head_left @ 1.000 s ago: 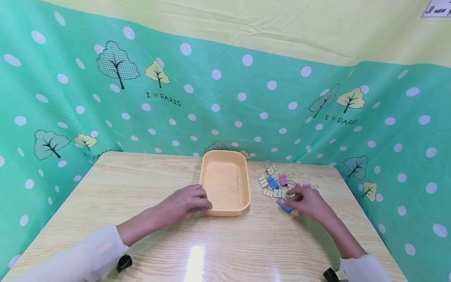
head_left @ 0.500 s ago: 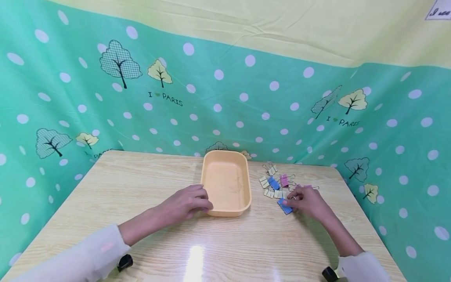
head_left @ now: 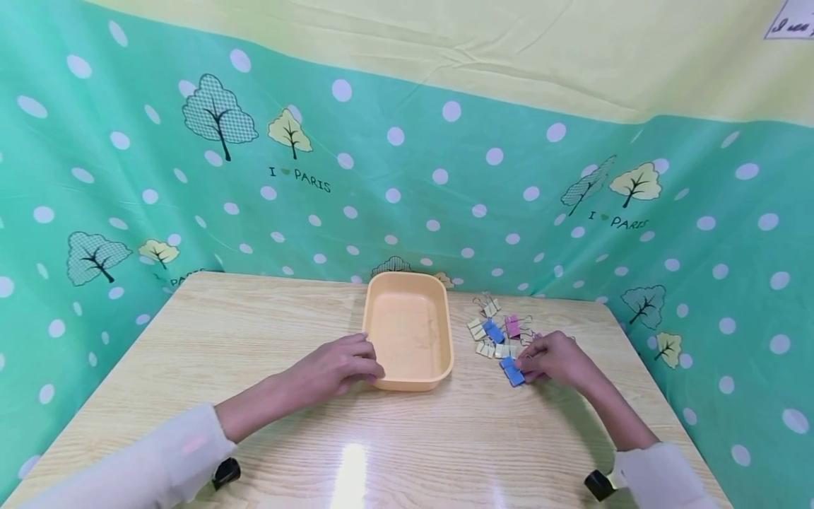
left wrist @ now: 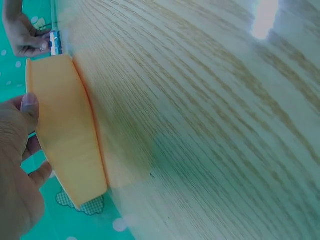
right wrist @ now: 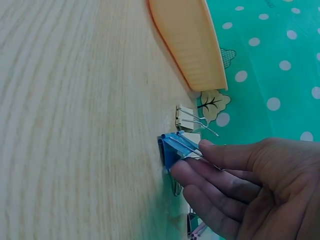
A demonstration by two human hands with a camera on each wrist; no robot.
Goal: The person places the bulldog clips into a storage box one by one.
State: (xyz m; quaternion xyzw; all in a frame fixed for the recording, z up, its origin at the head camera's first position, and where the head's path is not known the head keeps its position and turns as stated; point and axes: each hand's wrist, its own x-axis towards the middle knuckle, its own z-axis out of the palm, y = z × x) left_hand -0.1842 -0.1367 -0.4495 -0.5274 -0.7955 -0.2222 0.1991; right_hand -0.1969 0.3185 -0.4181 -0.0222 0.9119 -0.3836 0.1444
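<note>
My left hand [head_left: 337, 364] grips the near left rim of an orange plastic tray [head_left: 410, 386]. In the left wrist view its thumb [left wrist: 30, 107] rests at the rim, with the other fingers further along it. To the right of the tray, my right hand [head_left: 558, 359] pinches a blue binder clip [head_left: 511, 371] by a wire handle between thumb and fingers. That clip [right wrist: 169, 151] is tilted in the right wrist view, close over the table. Just beyond it lie more binder clips: cream ones [head_left: 490, 308], another blue one [head_left: 493, 331] and a pink one [head_left: 513, 326].
The wooden table [head_left: 273, 304] ends at the back against a green dotted curtain [head_left: 381, 162], which also hangs along both sides. Several loose clips are clustered between the tray and the right edge. A cream clip [right wrist: 185, 117] stands near the pinched one.
My right hand has shifted slightly, and the blue binder clip has turned a little, showing more of its face. My left hand stays at the tray's rim.
</note>
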